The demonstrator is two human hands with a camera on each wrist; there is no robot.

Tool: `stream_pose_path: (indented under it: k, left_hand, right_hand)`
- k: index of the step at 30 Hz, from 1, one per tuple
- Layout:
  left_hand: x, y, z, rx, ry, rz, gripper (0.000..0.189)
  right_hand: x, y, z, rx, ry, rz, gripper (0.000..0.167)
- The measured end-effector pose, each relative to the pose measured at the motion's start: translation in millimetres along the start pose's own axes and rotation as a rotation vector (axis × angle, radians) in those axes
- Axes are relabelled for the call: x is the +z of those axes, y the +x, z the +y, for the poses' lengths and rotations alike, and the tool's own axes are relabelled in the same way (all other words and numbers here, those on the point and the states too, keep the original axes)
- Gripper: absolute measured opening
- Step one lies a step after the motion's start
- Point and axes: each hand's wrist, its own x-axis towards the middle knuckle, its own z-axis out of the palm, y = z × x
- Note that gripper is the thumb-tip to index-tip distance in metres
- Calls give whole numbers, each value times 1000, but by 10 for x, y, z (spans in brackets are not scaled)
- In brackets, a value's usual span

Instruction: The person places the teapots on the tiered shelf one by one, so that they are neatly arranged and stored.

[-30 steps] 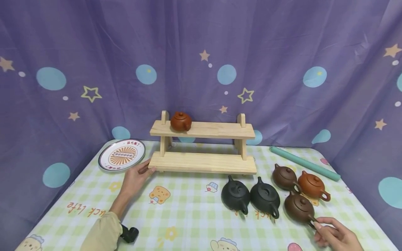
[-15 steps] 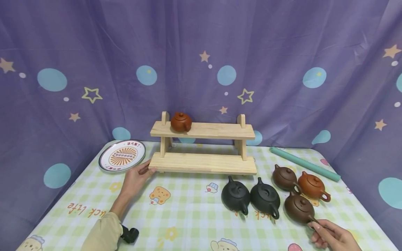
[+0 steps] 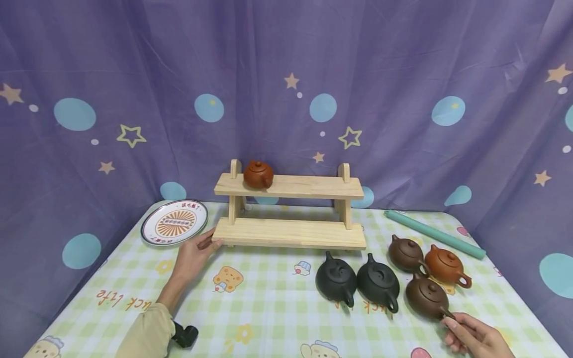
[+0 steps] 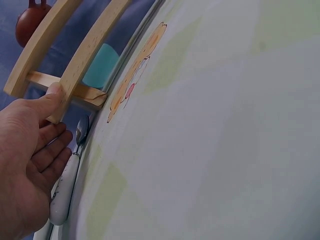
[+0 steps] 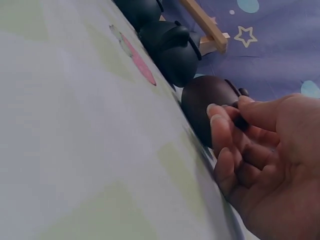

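My left hand (image 3: pixel 192 259) holds the left end of the lower board of a two-tier wooden shelf (image 3: pixel 286 232), thumb on top and fingers beneath, as the left wrist view shows. A reddish-brown teapot (image 3: pixel 258 175) stands on the left of the upper board. At the front right, my right hand (image 3: pixel 475 334) pinches the handle of a dark brown teapot (image 3: pixel 427 297) between thumb and fingers; the teapot sits at table level. Beside it are another dark brown teapot (image 3: pixel 405 253), an orange-brown teapot (image 3: pixel 447 265) and two black teapots (image 3: pixel 335 277).
A patterned plate (image 3: pixel 174 222) lies at the back left. In the left wrist view a spoon (image 4: pixel 65 192) with a white handle shows beyond the left hand. A green rolled tube (image 3: pixel 434 233) lies at the back right. A purple curtain (image 3: pixel 286 59) hangs behind the checked tablecloth (image 3: pixel 277 318).
My right hand has shifted slightly and settled its pinch on the dark brown teapot's handle. The left hand stays on the shelf, and the teapots keep their places.
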Motion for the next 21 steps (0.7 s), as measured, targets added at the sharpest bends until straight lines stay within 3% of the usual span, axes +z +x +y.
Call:
stream_pose_path:
  k: [6,15,21]
  left_hand:
    - [0,-4,7,19,10,1,58]
    - [-18,-8,17,12,9,-9,60]
    - [-20,-2,26,13,2,-10,59]
  right_hand:
    - [33,2,-23,-2,45,45,31]
    - [44,-21,1,-120,204,106,23]
    - [46,-18,4,-273,267,128,29]
